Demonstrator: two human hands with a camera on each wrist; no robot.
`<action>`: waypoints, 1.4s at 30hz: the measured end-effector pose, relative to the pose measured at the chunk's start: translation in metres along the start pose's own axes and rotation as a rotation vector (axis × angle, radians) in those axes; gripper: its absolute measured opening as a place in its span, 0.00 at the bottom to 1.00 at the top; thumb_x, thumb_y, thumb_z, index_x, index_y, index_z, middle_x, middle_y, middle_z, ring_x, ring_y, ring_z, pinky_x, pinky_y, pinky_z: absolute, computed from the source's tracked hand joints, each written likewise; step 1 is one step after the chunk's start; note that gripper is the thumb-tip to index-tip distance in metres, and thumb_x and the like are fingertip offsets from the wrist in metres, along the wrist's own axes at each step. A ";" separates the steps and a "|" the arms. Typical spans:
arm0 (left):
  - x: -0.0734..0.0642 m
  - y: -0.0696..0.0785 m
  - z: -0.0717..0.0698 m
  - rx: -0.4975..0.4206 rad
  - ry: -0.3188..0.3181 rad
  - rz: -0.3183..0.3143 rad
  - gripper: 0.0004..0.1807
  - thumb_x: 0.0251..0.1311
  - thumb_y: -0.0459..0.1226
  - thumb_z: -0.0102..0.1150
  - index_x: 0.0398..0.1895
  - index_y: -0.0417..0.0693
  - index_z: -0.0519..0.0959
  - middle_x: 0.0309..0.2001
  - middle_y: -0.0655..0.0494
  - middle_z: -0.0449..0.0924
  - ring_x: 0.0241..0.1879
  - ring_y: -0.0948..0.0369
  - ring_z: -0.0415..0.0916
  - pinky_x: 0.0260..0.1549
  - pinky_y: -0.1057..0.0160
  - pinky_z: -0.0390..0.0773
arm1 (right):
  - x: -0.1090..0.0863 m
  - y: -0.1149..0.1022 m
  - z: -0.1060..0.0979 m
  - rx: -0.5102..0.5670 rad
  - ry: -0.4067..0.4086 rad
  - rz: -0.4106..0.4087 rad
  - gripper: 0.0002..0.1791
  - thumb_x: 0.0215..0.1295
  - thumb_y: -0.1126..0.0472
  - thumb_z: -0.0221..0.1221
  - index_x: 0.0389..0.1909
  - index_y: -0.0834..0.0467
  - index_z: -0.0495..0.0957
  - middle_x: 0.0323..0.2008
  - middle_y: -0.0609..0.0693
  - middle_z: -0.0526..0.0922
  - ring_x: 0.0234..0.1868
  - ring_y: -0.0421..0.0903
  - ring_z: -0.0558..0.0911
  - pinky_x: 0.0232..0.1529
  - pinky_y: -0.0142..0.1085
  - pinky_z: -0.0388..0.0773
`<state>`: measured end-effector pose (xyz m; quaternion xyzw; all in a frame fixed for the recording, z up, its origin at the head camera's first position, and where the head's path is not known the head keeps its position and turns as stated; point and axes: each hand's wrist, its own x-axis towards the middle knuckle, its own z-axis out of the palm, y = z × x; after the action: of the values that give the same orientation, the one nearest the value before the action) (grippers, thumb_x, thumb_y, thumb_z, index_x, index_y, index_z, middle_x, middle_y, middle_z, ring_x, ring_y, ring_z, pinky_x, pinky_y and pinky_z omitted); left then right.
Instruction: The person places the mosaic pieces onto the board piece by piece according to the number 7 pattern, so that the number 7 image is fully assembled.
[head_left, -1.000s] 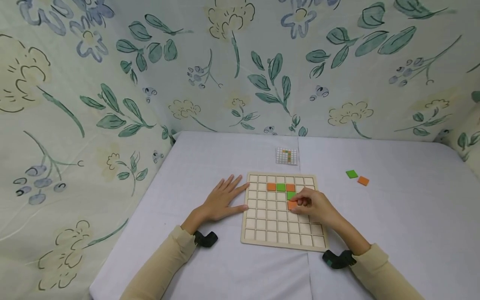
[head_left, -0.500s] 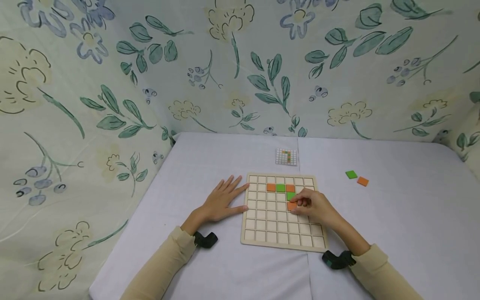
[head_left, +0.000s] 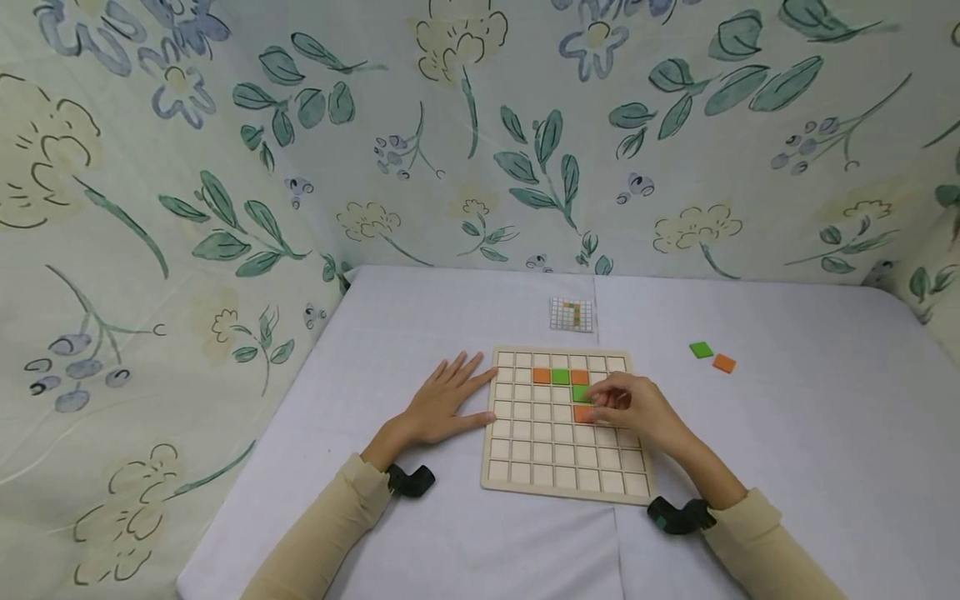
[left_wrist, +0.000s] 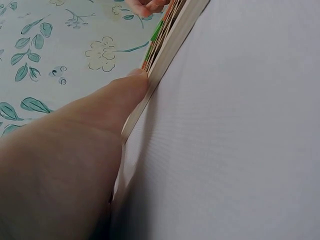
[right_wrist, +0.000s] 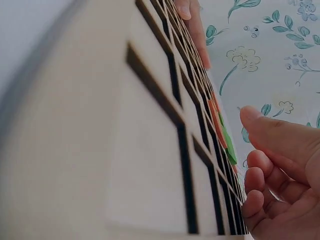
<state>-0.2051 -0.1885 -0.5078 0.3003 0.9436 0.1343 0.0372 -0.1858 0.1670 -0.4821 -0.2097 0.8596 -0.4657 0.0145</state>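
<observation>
A wooden grid board (head_left: 525,477) lies on the white-covered table. Two orange tiles, with a green tile (head_left: 560,377) between them, form a row near its top; below the right one come another green tile (head_left: 580,392) and an orange tile (head_left: 582,414). My left hand (head_left: 442,406) lies flat with fingers spread, thumb and index fingertip at the board's left edge. Over the lower orange tile is my right hand (head_left: 641,410), its thumb and fingers loosely bent. The right wrist view shows nothing between the thumb (right_wrist: 272,127) and the curled fingers.
Beyond the board lies a small pattern card (head_left: 572,314) printed with a grid and coloured squares. A loose green tile (head_left: 701,350) and a loose orange tile (head_left: 723,363) lie to the right. A floral cloth (head_left: 450,183) hangs behind the table.
My right hand has drawn slightly right, its fingertips off the lower orange tile, which stays in its square. My left hand keeps its place at the board's edge.
</observation>
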 end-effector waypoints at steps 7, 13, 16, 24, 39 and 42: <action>0.000 0.000 0.000 -0.006 0.005 -0.001 0.44 0.66 0.71 0.37 0.81 0.66 0.47 0.81 0.55 0.37 0.78 0.52 0.30 0.73 0.47 0.32 | 0.002 0.001 -0.019 -0.002 0.074 0.057 0.14 0.58 0.65 0.71 0.44 0.66 0.85 0.30 0.51 0.78 0.32 0.45 0.75 0.33 0.29 0.76; 0.000 0.001 -0.001 -0.017 0.001 0.000 0.44 0.67 0.69 0.39 0.81 0.65 0.47 0.80 0.55 0.36 0.78 0.51 0.30 0.73 0.46 0.33 | 0.001 0.004 -0.040 -0.047 0.154 0.070 0.16 0.59 0.64 0.71 0.46 0.67 0.84 0.31 0.53 0.78 0.33 0.45 0.74 0.33 0.27 0.74; 0.000 0.002 -0.001 -0.014 -0.006 -0.001 0.44 0.67 0.69 0.39 0.81 0.65 0.47 0.81 0.55 0.36 0.78 0.51 0.30 0.73 0.46 0.32 | 0.000 0.008 -0.053 -0.077 0.193 0.088 0.17 0.61 0.62 0.70 0.48 0.66 0.84 0.32 0.54 0.78 0.33 0.44 0.73 0.32 0.26 0.74; 0.001 0.003 -0.002 -0.004 -0.017 -0.009 0.44 0.67 0.69 0.38 0.81 0.66 0.46 0.81 0.56 0.35 0.78 0.52 0.28 0.73 0.47 0.31 | -0.005 0.027 -0.084 -0.131 0.322 0.147 0.21 0.63 0.56 0.69 0.52 0.65 0.83 0.36 0.55 0.79 0.36 0.38 0.74 0.40 0.22 0.68; 0.002 0.004 -0.005 -0.008 -0.019 -0.010 0.44 0.67 0.69 0.39 0.81 0.66 0.46 0.80 0.56 0.35 0.78 0.52 0.29 0.73 0.47 0.32 | -0.017 0.070 -0.124 -0.167 0.423 0.281 0.26 0.64 0.53 0.68 0.55 0.67 0.80 0.35 0.47 0.77 0.38 0.36 0.71 0.30 0.20 0.69; 0.001 0.005 -0.006 -0.013 -0.014 -0.006 0.44 0.67 0.69 0.39 0.81 0.64 0.47 0.80 0.55 0.36 0.78 0.51 0.30 0.73 0.46 0.33 | -0.019 0.076 -0.128 -0.152 0.427 0.316 0.28 0.63 0.52 0.69 0.56 0.68 0.79 0.34 0.43 0.77 0.37 0.36 0.71 0.29 0.21 0.68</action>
<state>-0.2044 -0.1856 -0.5005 0.2982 0.9433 0.1383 0.0461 -0.2228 0.3125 -0.4742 0.0295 0.8978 -0.4253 -0.1101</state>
